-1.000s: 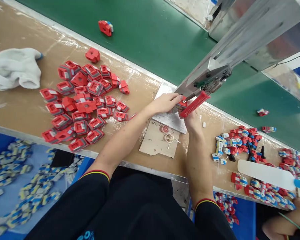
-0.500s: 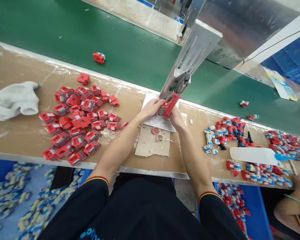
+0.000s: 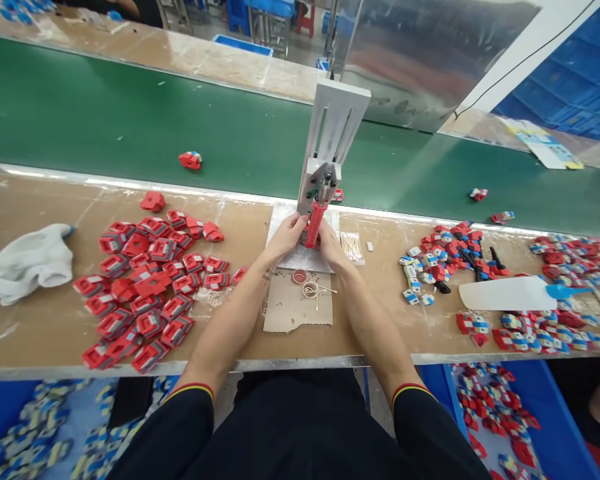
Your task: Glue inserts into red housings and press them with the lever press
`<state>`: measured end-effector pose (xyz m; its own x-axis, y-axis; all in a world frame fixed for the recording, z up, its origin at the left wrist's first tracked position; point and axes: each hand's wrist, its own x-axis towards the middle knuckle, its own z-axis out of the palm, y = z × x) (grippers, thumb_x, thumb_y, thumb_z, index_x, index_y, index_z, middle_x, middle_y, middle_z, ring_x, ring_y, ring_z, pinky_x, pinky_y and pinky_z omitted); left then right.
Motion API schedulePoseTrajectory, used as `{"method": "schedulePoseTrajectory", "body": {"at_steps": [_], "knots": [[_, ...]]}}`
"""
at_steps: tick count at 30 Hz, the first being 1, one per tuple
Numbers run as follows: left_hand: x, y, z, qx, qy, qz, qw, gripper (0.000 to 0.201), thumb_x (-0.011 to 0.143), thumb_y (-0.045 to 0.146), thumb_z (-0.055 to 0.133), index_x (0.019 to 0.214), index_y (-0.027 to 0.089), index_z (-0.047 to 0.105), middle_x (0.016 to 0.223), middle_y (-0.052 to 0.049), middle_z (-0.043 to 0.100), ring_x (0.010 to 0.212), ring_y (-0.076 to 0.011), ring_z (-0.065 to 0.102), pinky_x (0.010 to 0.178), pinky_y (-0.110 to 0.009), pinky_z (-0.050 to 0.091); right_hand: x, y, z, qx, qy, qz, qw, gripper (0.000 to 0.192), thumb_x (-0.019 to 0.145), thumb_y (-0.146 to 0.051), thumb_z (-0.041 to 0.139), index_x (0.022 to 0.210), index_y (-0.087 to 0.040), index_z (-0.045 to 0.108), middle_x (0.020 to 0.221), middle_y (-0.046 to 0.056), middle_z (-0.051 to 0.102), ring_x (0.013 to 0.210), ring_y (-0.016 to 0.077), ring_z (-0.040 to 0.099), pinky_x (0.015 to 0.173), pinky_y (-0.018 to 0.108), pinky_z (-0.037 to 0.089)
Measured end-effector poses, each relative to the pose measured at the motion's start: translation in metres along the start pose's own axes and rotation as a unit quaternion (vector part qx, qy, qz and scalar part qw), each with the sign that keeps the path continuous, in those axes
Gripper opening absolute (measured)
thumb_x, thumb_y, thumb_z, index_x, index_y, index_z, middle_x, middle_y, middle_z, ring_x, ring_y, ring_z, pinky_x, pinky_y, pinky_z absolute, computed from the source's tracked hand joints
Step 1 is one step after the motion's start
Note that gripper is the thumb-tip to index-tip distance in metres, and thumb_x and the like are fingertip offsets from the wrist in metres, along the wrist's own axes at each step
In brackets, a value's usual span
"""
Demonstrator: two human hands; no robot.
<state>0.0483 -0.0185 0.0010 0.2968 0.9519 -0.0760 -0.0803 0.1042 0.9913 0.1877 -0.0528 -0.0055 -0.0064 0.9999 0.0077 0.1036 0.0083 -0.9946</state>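
Observation:
My left hand (image 3: 286, 235) and my right hand (image 3: 327, 243) are together at the base of a small metal press (image 3: 330, 143) on the workbench. Between them hangs the press's red ribbed handle (image 3: 314, 225). My right hand lies against that handle; my left hand's fingers are curled at the press base, and what they hold is hidden. A pile of red plastic parts (image 3: 147, 280) lies to the left. Red, white and blue parts (image 3: 443, 263) lie to the right.
A green conveyor belt (image 3: 130, 127) runs behind the bench with a few red parts (image 3: 191, 160) on it. A white glove (image 3: 27, 261) lies at the left. A cardboard scrap (image 3: 295, 310) with small rings sits near me. A white paddle (image 3: 510, 293) lies at the right, blue bins below.
The view has swung, so the press now stands upright at centre. Both hands stay at the press base and the red handle has come down to near vertical.

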Motion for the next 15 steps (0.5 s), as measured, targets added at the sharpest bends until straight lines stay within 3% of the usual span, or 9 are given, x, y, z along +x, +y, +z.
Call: {"method": "schedulePoseTrajectory", "body": {"at_steps": [5,8,12,15], "knots": [[-0.003,0.006,0.003,0.009,0.017,0.006,1.0,0.042,0.099,0.047,0.064,0.072,0.021,0.045,0.058,0.007,0.043,0.047,-0.0079,0.038,0.048,-0.022,0.031,0.0,0.012,0.008,-0.022,0.01,-0.014,1.0,0.051,0.103,-0.074,0.038,0.088,-0.027,0.052,0.074,-0.003,0.05,0.065,0.0152,0.049,0.061,0.031,0.049],[-0.006,0.008,0.004,0.021,0.025,0.006,0.999,0.043,0.098,0.051,0.062,0.073,0.021,0.046,0.058,0.006,0.045,0.046,-0.0085,0.039,0.047,-0.022,0.03,0.004,0.018,-0.001,-0.062,0.017,-0.023,0.998,0.053,0.103,-0.074,0.036,0.088,-0.026,0.056,0.074,-0.002,0.055,0.066,0.0151,0.053,0.063,0.029,0.052],[-0.014,0.008,-0.006,0.041,0.038,-0.006,0.998,0.042,0.1,0.058,0.055,0.081,0.02,0.054,0.059,0.005,0.05,0.043,-0.0096,0.041,0.044,-0.023,0.03,0.034,0.012,-0.06,-0.151,0.075,-0.018,0.986,0.054,0.109,-0.062,0.027,0.106,-0.023,0.064,0.087,0.003,0.066,0.078,0.0183,0.064,0.074,0.033,0.057],[-0.027,0.012,-0.021,0.049,0.079,0.002,0.996,0.037,0.101,0.056,0.05,0.096,0.02,0.058,0.064,0.005,0.054,0.044,-0.0095,0.047,0.046,-0.022,0.035,0.073,-0.001,-0.111,-0.238,0.129,-0.018,0.962,0.04,0.109,-0.05,0.042,0.124,-0.021,0.064,0.121,0.013,0.07,0.111,0.0247,0.067,0.099,0.043,0.057]]}}
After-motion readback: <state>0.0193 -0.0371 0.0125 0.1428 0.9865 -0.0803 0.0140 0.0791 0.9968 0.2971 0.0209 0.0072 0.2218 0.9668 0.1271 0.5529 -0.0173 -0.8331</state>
